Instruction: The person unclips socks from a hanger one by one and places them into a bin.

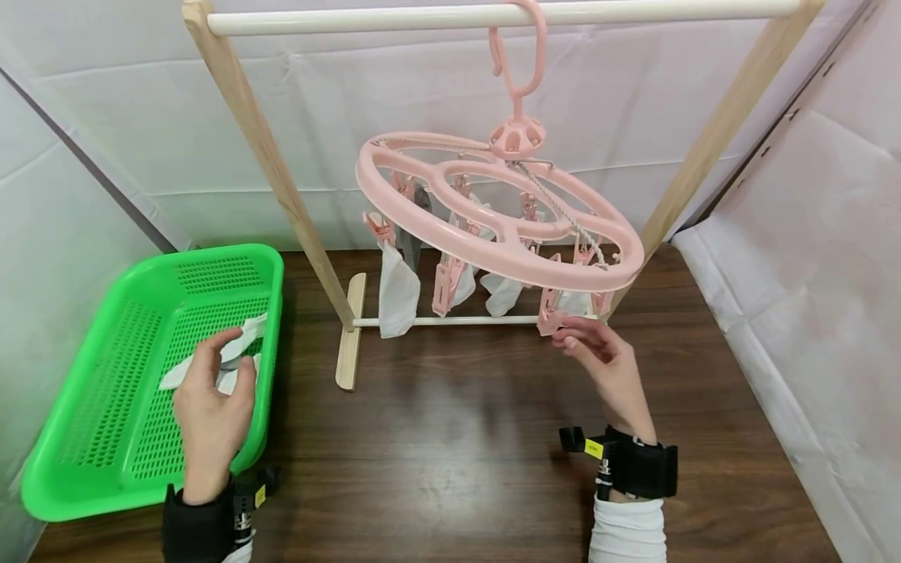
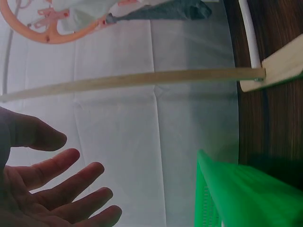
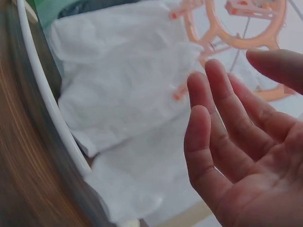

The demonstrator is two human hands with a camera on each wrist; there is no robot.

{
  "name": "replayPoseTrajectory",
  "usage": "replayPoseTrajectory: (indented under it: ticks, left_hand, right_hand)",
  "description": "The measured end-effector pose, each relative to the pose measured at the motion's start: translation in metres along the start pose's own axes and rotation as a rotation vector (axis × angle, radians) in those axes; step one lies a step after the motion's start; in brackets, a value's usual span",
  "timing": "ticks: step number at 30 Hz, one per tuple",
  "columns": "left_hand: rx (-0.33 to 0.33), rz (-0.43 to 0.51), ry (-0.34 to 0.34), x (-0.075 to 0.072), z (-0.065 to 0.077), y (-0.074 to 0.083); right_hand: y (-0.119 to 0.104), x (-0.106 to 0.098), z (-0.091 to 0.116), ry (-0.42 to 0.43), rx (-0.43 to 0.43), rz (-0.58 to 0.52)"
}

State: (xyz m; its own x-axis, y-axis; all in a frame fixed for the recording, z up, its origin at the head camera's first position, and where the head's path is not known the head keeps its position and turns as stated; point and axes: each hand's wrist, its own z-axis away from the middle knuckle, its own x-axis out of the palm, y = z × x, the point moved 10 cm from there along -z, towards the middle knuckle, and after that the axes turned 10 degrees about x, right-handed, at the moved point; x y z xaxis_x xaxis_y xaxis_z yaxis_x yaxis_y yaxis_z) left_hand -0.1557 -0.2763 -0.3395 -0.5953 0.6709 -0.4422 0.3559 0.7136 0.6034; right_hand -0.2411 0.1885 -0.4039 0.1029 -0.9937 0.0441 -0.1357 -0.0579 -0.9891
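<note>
A pink plastic drying hanger [image 1: 422,222] with clips hangs by its hook. Small white cloth pieces like socks [image 1: 398,299] and a dark grey one [image 2: 163,11] dangle from it. My right hand [image 1: 611,374] is at the hanger's front right, fingertips close by a pink clip [image 1: 548,311]; in the right wrist view its fingers are loosely bent with nothing between them, in front of hanging white cloth [image 3: 123,71]. Above the green basket [image 1: 273,328] my left hand [image 1: 213,416] has thumb and fingers spread and holds nothing. White cloth [image 1: 242,338] lies in the basket beneath it.
A wooden stand with a white top rod [image 1: 352,19] carries the hanger. Its left post [image 1: 267,156] rises between basket and hanger, with a wooden foot [image 1: 349,352] on the dark table [image 1: 436,453]. White sheeting [image 1: 802,203] surrounds the table's back and sides.
</note>
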Motion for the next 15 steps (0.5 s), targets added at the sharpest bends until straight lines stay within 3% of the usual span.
replayPoseTrajectory:
  ticks: [3, 6, 15]
  left_hand:
    - [0.025, -0.011, -0.013, 0.002, 0.0, 0.015]
    - [0.049, 0.04, -0.035, 0.006, 0.0, 0.023]
    - [0.085, 0.108, -0.11, 0.029, 0.012, 0.023]
  right_hand:
    - [-0.005, -0.014, 0.0, 0.068, -0.005, 0.011]
    - [-0.012, -0.029, -0.003, 0.151, -0.02, 0.012]
    - [-0.03, -0.044, -0.017, 0.274, -0.086, -0.008]
